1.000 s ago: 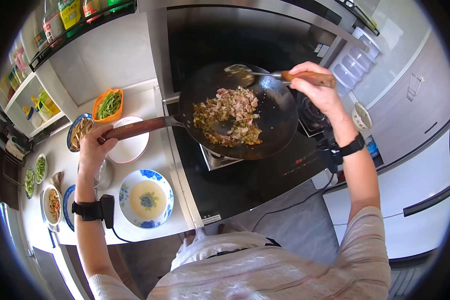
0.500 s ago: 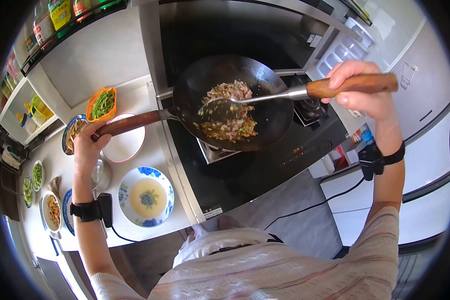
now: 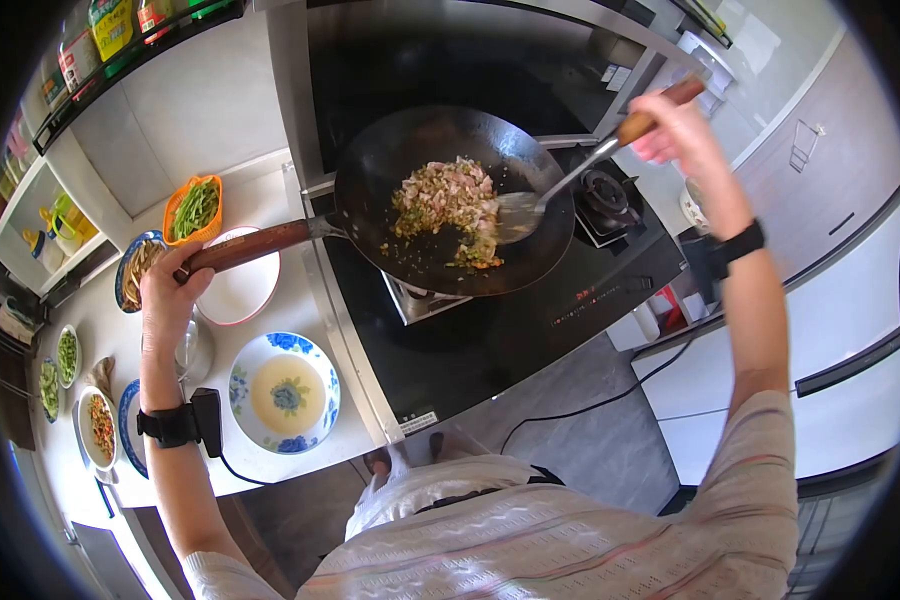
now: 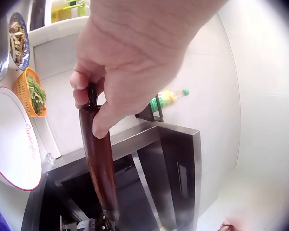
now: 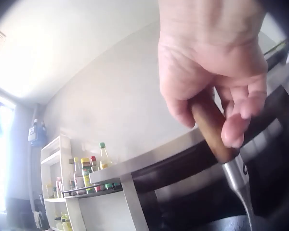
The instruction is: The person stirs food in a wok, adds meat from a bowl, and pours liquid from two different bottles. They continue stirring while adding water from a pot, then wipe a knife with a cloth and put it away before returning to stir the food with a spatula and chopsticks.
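A dark wok [image 3: 370, 235] stands over the left burner of the black stove. My left hand [image 3: 170, 295] grips the end of its wooden handle [image 3: 255, 247]; the left wrist view shows thumb and fingers around the handle [image 4: 98, 159]. Inside the wok lies a heap of chopped pale meat and vegetable bits [image 3: 445, 205]. My right hand [image 3: 682, 130] holds a spatula by its wooden handle [image 5: 214, 127]. The metal blade of the spatula [image 3: 518, 217] is low in the wok, at the right edge of the food.
On the left counter are a flowered bowl [image 3: 320, 385] with pale liquid, a white bowl [image 3: 240, 290], an orange basket [image 3: 175, 230] of green vegetables and several small dishes. The second burner [image 3: 608, 200] is right of the wok. Bottles [image 3: 110, 30] line a shelf at upper left.
The spatula went from the wok's far side, over the food towards the near left, then to the food's right edge. The food is gathered closer together. The left hand keeps its hold on the handle.
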`<state>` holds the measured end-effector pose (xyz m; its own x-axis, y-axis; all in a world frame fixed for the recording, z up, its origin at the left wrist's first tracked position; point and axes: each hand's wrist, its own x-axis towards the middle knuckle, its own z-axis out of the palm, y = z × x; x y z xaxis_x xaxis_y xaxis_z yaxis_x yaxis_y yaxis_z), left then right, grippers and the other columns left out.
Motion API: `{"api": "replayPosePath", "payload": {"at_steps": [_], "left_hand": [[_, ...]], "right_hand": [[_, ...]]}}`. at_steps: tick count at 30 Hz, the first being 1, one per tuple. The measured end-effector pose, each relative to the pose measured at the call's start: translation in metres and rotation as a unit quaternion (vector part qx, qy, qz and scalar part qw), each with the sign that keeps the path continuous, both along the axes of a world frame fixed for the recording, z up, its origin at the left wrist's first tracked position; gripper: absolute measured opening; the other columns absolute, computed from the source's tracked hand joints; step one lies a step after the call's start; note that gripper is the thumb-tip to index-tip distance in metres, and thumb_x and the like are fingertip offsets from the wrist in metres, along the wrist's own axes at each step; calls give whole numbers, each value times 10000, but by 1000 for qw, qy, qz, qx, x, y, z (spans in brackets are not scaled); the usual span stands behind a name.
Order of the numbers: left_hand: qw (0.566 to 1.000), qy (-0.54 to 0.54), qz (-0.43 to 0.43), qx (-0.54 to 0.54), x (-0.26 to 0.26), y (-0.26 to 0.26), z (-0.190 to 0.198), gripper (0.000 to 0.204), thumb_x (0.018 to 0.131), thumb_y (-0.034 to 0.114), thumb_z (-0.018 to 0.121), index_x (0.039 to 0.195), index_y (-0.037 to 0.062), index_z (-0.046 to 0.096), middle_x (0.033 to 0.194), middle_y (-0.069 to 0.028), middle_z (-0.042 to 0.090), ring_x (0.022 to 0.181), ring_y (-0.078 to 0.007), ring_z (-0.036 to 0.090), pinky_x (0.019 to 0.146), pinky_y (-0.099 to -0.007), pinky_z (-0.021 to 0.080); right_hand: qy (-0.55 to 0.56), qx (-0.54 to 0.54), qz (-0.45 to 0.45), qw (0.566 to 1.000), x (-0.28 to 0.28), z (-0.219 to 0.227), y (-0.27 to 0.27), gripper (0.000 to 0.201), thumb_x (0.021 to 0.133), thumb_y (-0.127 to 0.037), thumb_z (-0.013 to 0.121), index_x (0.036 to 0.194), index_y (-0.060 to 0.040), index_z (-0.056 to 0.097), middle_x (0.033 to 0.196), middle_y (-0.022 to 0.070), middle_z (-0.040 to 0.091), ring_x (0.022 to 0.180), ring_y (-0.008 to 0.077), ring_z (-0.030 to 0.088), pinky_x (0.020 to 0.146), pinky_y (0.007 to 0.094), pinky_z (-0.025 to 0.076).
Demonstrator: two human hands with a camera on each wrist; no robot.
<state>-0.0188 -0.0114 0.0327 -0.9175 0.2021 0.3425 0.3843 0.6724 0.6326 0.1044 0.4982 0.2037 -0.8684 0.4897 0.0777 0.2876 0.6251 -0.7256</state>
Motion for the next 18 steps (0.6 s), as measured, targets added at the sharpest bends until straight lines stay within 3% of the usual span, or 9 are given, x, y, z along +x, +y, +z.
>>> {"api": "replayPosePath", "payload": {"at_steps": [2,5,8,11,13,18], "left_hand": [[1000,6,-1,-2,-1,-1,-2,376,660,86,662,1028,25,615,769,-75,601,659,-154,538,662,-269,436],[1000,-22,7,-4,3,1,4,378,658,89,664,1027,23,615,780,-75,600,673,-164,541,670,-273,435],[1000,-5,2,1,0,0,0,378,655,86,665,1025,24,617,776,-72,595,672,-157,537,666,-270,435],[1000,-4,2,-9,-3,-2,-2,400,668,105,680,1055,28,610,753,-42,581,652,-115,514,643,-243,427],[1000,-8,4,-8,2,1,2,392,659,95,678,1040,28,614,757,-55,585,656,-133,523,650,-256,431],[1000,-12,4,12,1,-1,-3,382,649,77,675,1024,32,621,765,-67,588,655,-150,529,656,-267,437]], "right_hand": [[111,-171,-26,979,-5,-44,-18,240,756,-251,607,843,-29,572,668,106,611,467,135,593,387,196,437],[164,-146,53,974,0,-38,-19,212,760,-205,595,865,-22,577,695,107,616,473,140,596,396,208,450],[189,-15,106,976,-3,-12,-5,172,758,-185,609,855,-44,603,732,69,631,536,109,603,450,179,433],[185,-80,133,970,-23,-42,-16,148,735,-165,650,844,-68,627,737,29,638,578,98,608,486,174,433],[165,-112,182,963,-26,-57,-37,122,759,-147,629,843,-58,621,760,41,638,593,102,613,502,180,444],[183,-69,243,950,17,-26,-59,164,795,-155,598,892,-24,583,748,79,624,579,129,616,499,200,465]]}}
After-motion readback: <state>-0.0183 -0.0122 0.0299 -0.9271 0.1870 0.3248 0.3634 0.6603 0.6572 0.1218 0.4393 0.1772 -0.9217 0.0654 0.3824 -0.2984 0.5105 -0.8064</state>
